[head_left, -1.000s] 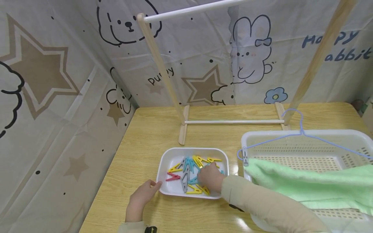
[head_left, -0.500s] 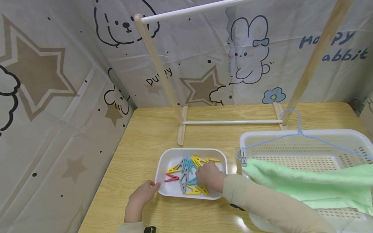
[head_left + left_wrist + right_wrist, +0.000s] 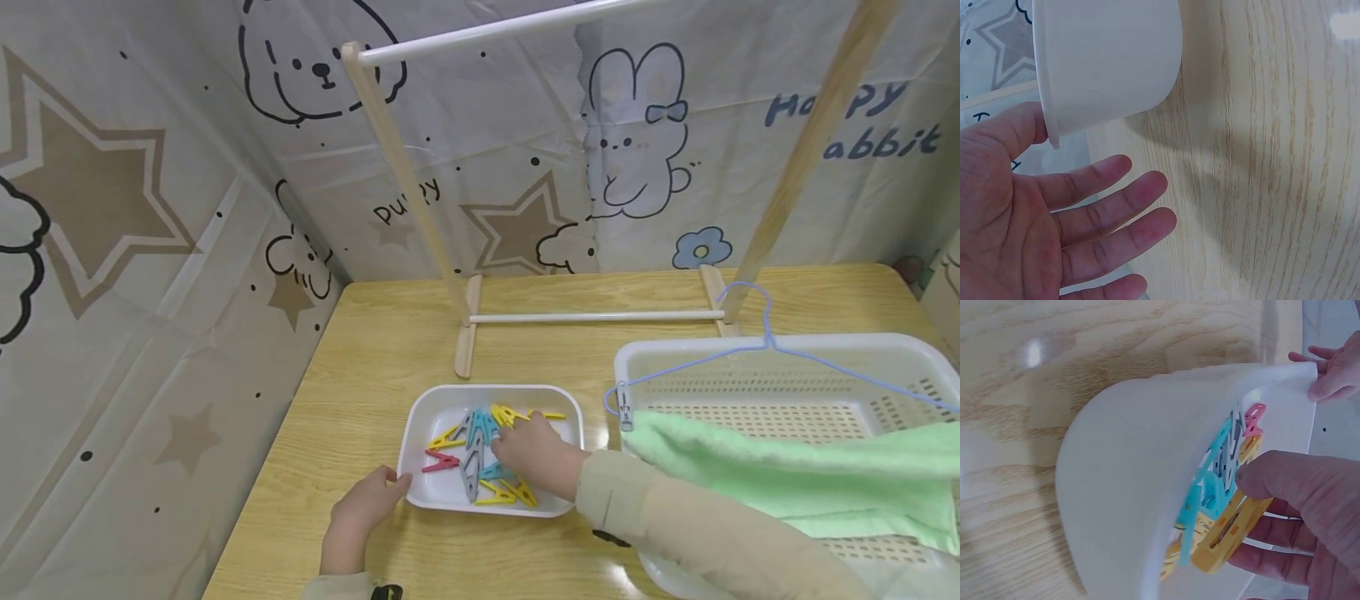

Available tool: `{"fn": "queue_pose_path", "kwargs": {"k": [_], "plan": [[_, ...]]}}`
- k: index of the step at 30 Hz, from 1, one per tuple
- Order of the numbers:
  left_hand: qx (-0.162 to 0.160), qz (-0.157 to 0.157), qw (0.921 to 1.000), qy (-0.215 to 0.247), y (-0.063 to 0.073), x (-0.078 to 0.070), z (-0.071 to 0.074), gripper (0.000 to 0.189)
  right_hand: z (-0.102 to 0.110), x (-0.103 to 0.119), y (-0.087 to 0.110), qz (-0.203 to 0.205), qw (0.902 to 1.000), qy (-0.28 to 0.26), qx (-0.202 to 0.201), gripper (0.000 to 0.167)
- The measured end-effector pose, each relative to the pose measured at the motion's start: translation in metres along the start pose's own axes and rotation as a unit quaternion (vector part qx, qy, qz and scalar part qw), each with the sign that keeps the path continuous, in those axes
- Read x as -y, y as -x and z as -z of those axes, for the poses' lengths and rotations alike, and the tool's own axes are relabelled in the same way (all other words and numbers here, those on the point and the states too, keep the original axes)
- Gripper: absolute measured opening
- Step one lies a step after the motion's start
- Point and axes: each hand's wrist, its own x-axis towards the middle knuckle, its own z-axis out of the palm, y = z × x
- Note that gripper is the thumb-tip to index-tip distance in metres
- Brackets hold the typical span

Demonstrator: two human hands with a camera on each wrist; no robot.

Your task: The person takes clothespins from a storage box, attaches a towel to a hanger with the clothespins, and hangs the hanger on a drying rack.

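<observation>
A white plastic tub (image 3: 438, 492) holding several yellow, blue, grey and red clothespins stands on the table. My left hand (image 3: 367, 504) is at its left end; in the left wrist view the thumb touches the rim of the tub (image 3: 1110, 56) while the relaxed fingers lie spread below it. Over the right part of the tub, my right hand (image 3: 536, 454) reaches in among the pins. The right wrist view shows its thumb and fingers pinching a yellow clothespin (image 3: 1232, 531). Near it lie blue clothespins (image 3: 1210, 490) and a red clothespin (image 3: 1254, 419).
To the right, a white laundry basket (image 3: 847, 343) bears a blue hanger (image 3: 697, 363) with a green towel (image 3: 787, 467) and a grey clip (image 3: 624, 407) at its left end. Behind the tub stands a rack with wooden posts (image 3: 405, 175) and white bars (image 3: 600, 317).
My right hand has shifted slightly left within the tub. The left hand keeps its place at the rim. The whole head view has drifted a little.
</observation>
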Motion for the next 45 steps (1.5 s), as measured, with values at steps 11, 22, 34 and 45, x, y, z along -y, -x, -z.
{"fn": "queue_pose_path", "kwargs": {"k": [11, 22, 34, 45], "plan": [[-0.002, 0.002, 1.0000, 0.006, 0.002, 0.000, 0.000, 0.048, 0.011, -0.002, 0.002, 0.000, 0.9999, -0.008, -0.007, 0.036], [0.002, 0.004, 0.9999, 0.009, 0.002, -0.001, 0.002, 0.049, 0.018, -0.006, 0.001, -0.013, 0.9996, -0.004, -0.025, 0.034], [0.000, 0.003, 1.0000, 0.004, 0.003, -0.003, 0.002, 0.048, 0.030, -0.014, 0.007, -0.032, 0.9986, -0.017, -0.038, 0.030], [0.002, 0.003, 1.0000, 0.006, 0.003, -0.003, 0.001, 0.049, 0.037, -0.027, 0.016, -0.046, 0.9961, -0.034, -0.067, 0.024]]}}
